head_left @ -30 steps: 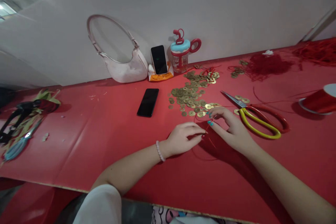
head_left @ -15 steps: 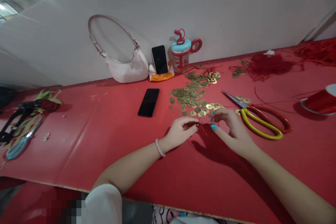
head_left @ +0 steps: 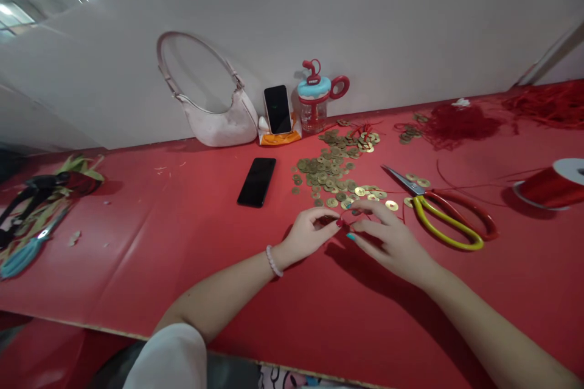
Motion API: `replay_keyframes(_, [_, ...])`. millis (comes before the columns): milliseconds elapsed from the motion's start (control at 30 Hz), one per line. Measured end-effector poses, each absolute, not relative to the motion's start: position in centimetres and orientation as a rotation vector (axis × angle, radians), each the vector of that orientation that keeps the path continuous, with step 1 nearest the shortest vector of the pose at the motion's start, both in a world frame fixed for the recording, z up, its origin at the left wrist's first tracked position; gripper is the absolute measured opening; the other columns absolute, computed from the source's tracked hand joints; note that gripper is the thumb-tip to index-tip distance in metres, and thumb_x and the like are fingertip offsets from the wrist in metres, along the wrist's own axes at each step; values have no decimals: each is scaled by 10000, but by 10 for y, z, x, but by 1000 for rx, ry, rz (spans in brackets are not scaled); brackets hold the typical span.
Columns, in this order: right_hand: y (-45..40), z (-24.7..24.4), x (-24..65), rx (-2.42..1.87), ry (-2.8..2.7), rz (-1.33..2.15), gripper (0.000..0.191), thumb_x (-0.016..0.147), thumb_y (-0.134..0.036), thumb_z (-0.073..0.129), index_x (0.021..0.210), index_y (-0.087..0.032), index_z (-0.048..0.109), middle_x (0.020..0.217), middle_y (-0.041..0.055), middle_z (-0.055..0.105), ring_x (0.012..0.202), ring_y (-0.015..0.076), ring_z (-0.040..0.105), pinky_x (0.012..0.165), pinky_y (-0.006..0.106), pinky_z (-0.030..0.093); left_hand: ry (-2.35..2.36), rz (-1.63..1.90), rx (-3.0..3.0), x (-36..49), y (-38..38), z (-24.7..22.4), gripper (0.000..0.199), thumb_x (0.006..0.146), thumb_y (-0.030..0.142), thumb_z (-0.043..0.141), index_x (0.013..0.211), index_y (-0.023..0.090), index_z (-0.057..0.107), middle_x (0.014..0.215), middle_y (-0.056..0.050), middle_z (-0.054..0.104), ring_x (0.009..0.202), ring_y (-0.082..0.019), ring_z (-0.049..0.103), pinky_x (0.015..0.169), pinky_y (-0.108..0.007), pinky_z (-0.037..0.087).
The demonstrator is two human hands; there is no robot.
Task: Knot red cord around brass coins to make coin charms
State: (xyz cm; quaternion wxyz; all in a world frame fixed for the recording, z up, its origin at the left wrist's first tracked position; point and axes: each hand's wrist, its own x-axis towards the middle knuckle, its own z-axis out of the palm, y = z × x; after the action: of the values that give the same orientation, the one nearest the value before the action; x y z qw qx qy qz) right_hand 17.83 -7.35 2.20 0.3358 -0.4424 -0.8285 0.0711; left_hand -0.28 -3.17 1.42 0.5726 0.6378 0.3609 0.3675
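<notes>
My left hand (head_left: pixel 311 236) pinches a small piece with red cord between thumb and index finger, just in front of the coins. Close on its right, my right hand (head_left: pixel 387 242) has its thumb and fingertips together around the thin red cord (head_left: pixel 347 216). The fingers partly hide what lies between them. Many brass coins with holes (head_left: pixel 325 171) are spread behind both hands. To the right lie scissors (head_left: pixel 449 213) with one yellow and one red handle, their tips pointing back left.
A black phone (head_left: pixel 257 182) lies left of the coins. Behind stand a pale handbag (head_left: pixel 223 124), a propped phone (head_left: pixel 277 109) and a cup (head_left: pixel 314 103). A red spool (head_left: pixel 547 185) and tangled red cord (head_left: pixel 456 124) are right; pale-blue-handled scissors (head_left: pixel 27 255) lie far left.
My right hand has moved left and its fingertips have closed in beside my left hand. The whole view has shifted slightly.
</notes>
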Motion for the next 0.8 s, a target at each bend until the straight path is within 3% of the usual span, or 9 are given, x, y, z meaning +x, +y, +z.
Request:
replay_keyframes(200, [-71, 22, 183, -1191, -2144, 106, 165, 847, -202, 461, 791, -212, 615, 1076, 119, 549, 993, 233, 557, 779, 394, 503, 910, 860, 1250, -5, -27, 12, 351, 675, 432, 675, 822, 117, 630, 643, 4, 564, 519, -50, 456, 493, -181, 363])
replay_keyframes(300, [-69, 22, 184, -1213, -2095, 96, 131, 838, -196, 482, 817, -210, 610, 1096, 118, 534, 1032, 248, 531, 823, 422, 478, 933, 880, 1192, -5, -25, 10, 377, 681, 452, 665, 851, 117, 626, 606, 21, 532, 494, -42, 438, 471, -175, 339])
replay_keyframes(500, [-64, 22, 193, -1268, -1993, -31, 212, 849, -162, 450, 951, -230, 624, 1107, 121, 525, 993, 255, 524, 811, 447, 456, 1008, 1036, 1255, -6, -21, 7, 296, 726, 398, 633, 842, 125, 631, 635, 7, 558, 568, -69, 480, 561, -206, 402])
replay_keyframes(800, [-64, 25, 197, -1215, -2063, 93, 272, 872, -150, 404, 1032, -255, 598, 880, 68, 634, 820, 212, 594, 706, 369, 485, 1025, 1034, 1581, -6, -22, 6, 145, 796, 225, 555, 876, 137, 638, 904, -80, 637, 811, -142, 587, 724, -259, 474])
